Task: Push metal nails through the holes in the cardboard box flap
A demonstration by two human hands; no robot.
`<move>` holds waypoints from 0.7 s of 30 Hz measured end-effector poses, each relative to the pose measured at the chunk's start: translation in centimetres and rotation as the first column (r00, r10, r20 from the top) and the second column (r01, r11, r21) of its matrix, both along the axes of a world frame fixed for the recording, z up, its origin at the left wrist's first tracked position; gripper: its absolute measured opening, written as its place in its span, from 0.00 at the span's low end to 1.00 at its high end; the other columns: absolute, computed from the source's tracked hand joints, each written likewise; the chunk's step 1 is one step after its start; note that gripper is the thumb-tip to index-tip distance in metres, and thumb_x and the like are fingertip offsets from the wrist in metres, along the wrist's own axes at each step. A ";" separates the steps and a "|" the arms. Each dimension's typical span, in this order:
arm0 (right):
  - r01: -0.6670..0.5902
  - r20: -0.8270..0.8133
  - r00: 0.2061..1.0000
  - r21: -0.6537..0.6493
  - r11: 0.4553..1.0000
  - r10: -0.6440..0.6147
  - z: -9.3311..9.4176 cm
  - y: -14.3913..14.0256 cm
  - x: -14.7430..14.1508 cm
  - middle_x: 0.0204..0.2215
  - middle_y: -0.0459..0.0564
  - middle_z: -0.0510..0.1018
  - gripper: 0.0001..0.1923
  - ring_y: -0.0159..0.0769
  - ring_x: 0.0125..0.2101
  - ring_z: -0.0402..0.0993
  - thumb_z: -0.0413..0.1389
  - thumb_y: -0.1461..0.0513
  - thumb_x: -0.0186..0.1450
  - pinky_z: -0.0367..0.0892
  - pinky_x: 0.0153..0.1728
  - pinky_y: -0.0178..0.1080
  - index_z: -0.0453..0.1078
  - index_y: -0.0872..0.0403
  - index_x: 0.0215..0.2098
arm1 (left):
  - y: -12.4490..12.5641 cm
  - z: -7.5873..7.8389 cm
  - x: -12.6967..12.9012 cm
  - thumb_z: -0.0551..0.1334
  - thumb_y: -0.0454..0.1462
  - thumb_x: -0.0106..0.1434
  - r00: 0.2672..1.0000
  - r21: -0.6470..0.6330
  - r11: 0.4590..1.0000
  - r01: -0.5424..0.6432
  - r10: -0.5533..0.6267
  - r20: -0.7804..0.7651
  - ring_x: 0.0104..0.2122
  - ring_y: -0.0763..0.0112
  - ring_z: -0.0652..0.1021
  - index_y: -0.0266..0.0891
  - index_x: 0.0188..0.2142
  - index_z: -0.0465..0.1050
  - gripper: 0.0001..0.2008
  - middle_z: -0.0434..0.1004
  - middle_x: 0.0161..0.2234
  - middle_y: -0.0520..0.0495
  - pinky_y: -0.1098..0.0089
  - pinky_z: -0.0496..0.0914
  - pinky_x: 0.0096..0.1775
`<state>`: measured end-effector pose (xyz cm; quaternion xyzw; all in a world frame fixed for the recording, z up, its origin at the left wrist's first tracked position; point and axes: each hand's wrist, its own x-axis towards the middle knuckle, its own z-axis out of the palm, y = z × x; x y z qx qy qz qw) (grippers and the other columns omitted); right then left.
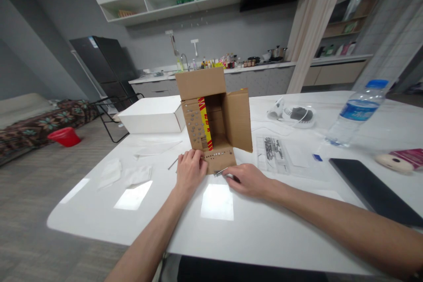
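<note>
An open cardboard box (216,116) stands upright on the white table, its lower flap (228,158) folded down toward me. Small round metal heads dot its left side panel and run in a row across this flap. My left hand (190,167) is closed at the flap's left edge; what its fingers hold is hidden. Beside it, a thin dark rod (172,164) points out to the left. At the flap's front right corner, my right hand (246,179) has its fingers pinched by a small bunch of metal nails or screws (218,172).
A clear compartment case (272,156) with many metal fasteners lies to the right. Farther right are a black tablet-like slab (373,189), a water bottle (357,112) and a small fan-like device (297,116). Left are a white box (152,114) and tissues (138,176).
</note>
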<state>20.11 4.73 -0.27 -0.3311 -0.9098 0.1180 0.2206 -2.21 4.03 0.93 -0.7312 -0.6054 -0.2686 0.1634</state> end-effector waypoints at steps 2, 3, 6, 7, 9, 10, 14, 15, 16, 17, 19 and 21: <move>0.000 0.000 1.000 -0.001 1.000 0.000 0.0 0.0 0.0 0.35 0.49 0.82 0.14 0.37 0.32 0.78 0.51 0.63 0.65 0.67 0.36 0.37 0.76 0.51 0.45 | 0.0 0.0 0.0 0.55 0.33 0.61 1.000 -0.001 1.000 -0.003 0.003 -0.002 0.38 0.60 0.74 0.42 0.34 0.67 0.04 0.75 0.35 0.46 0.59 0.63 0.43; 0.001 0.000 1.000 -0.001 1.000 -0.001 0.0 0.0 0.0 0.35 0.49 0.82 0.14 0.37 0.32 0.78 0.51 0.63 0.66 0.67 0.36 0.37 0.76 0.51 0.45 | 0.0 0.0 0.0 0.55 0.33 0.60 1.000 -0.001 1.000 -0.005 0.005 -0.003 0.37 0.60 0.74 0.42 0.34 0.67 0.04 0.75 0.35 0.46 0.59 0.63 0.43; 0.001 0.004 1.000 0.004 1.000 -0.001 0.0 -0.1 0.0 0.35 0.49 0.82 0.14 0.37 0.33 0.78 0.51 0.63 0.66 0.67 0.36 0.37 0.76 0.51 0.44 | 0.0 0.0 0.1 0.55 0.33 0.60 1.000 -0.006 1.000 -0.010 0.010 -0.009 0.37 0.60 0.74 0.42 0.34 0.67 0.04 0.75 0.35 0.46 0.59 0.63 0.43; 0.002 0.005 1.000 0.006 1.000 -0.002 -0.1 0.0 0.0 0.35 0.48 0.82 0.14 0.37 0.33 0.78 0.51 0.63 0.65 0.67 0.36 0.37 0.76 0.51 0.44 | 0.0 0.0 0.1 0.55 0.33 0.60 1.000 -0.008 1.000 -0.010 0.010 -0.010 0.37 0.60 0.74 0.42 0.34 0.67 0.04 0.75 0.35 0.46 0.59 0.63 0.43; 0.001 0.010 1.000 0.006 1.000 -0.001 -0.1 0.0 0.0 0.35 0.48 0.82 0.14 0.37 0.33 0.78 0.51 0.63 0.65 0.67 0.36 0.37 0.76 0.51 0.45 | 0.0 0.1 0.1 0.55 0.33 0.60 1.000 -0.013 1.000 -0.012 0.012 -0.011 0.37 0.60 0.74 0.42 0.34 0.67 0.04 0.75 0.35 0.46 0.60 0.63 0.43; 0.000 0.010 1.000 0.006 1.000 0.000 -0.1 0.0 0.0 0.35 0.48 0.82 0.14 0.37 0.33 0.78 0.51 0.63 0.65 0.67 0.36 0.37 0.76 0.51 0.45 | 0.0 0.1 0.1 0.55 0.33 0.60 1.000 -0.014 1.000 -0.015 0.014 -0.013 0.37 0.60 0.74 0.42 0.34 0.67 0.04 0.75 0.35 0.46 0.60 0.63 0.43; -0.004 0.007 1.000 0.007 1.000 0.004 -0.1 0.0 0.0 0.35 0.48 0.82 0.13 0.37 0.32 0.78 0.51 0.63 0.65 0.67 0.35 0.37 0.76 0.52 0.44 | 0.0 0.1 0.2 0.55 0.33 0.60 1.000 -0.019 1.000 -0.019 0.019 -0.013 0.37 0.60 0.74 0.42 0.34 0.67 0.04 0.75 0.35 0.46 0.60 0.63 0.43; -0.003 0.006 1.000 0.009 1.000 0.003 -0.1 0.0 0.0 0.35 0.48 0.82 0.13 0.36 0.32 0.78 0.51 0.63 0.65 0.67 0.35 0.37 0.76 0.52 0.44 | 0.0 0.2 0.2 0.55 0.33 0.60 1.000 -0.022 1.000 -0.021 0.021 -0.011 0.37 0.60 0.74 0.42 0.34 0.67 0.04 0.75 0.35 0.46 0.60 0.63 0.43; -0.002 0.004 1.000 0.011 1.000 0.002 -0.1 0.0 0.0 0.35 0.48 0.82 0.13 0.36 0.32 0.78 0.51 0.63 0.65 0.67 0.35 0.36 0.76 0.52 0.44 | -0.1 0.2 0.2 0.55 0.33 0.60 1.000 -0.026 0.999 -0.025 0.024 -0.008 0.37 0.60 0.74 0.42 0.34 0.67 0.04 0.75 0.35 0.46 0.60 0.63 0.43; -0.003 0.003 1.000 0.012 1.000 0.003 -0.1 0.0 0.0 0.35 0.48 0.82 0.13 0.36 0.32 0.77 0.51 0.63 0.65 0.66 0.35 0.36 0.76 0.52 0.44 | -0.1 0.2 0.2 0.55 0.33 0.60 1.000 -0.030 0.999 -0.028 0.028 -0.008 0.37 0.60 0.74 0.42 0.34 0.67 0.04 0.75 0.35 0.46 0.60 0.63 0.43; -0.005 0.001 1.000 0.012 1.000 0.005 -0.1 0.0 0.0 0.35 0.48 0.82 0.13 0.36 0.32 0.77 0.51 0.63 0.65 0.66 0.35 0.37 0.76 0.52 0.44 | -0.1 0.2 0.2 0.55 0.33 0.60 0.999 -0.034 0.999 -0.032 0.032 -0.015 0.38 0.60 0.74 0.42 0.34 0.67 0.04 0.75 0.35 0.46 0.60 0.62 0.43; -0.003 0.000 1.000 0.012 1.000 0.003 -0.1 0.0 0.0 0.34 0.48 0.82 0.13 0.36 0.32 0.77 0.51 0.63 0.65 0.66 0.35 0.37 0.76 0.52 0.44 | -0.1 0.2 0.2 0.55 0.33 0.61 0.999 -0.031 0.999 -0.032 0.031 -0.020 0.38 0.60 0.73 0.41 0.35 0.68 0.04 0.75 0.35 0.46 0.60 0.62 0.43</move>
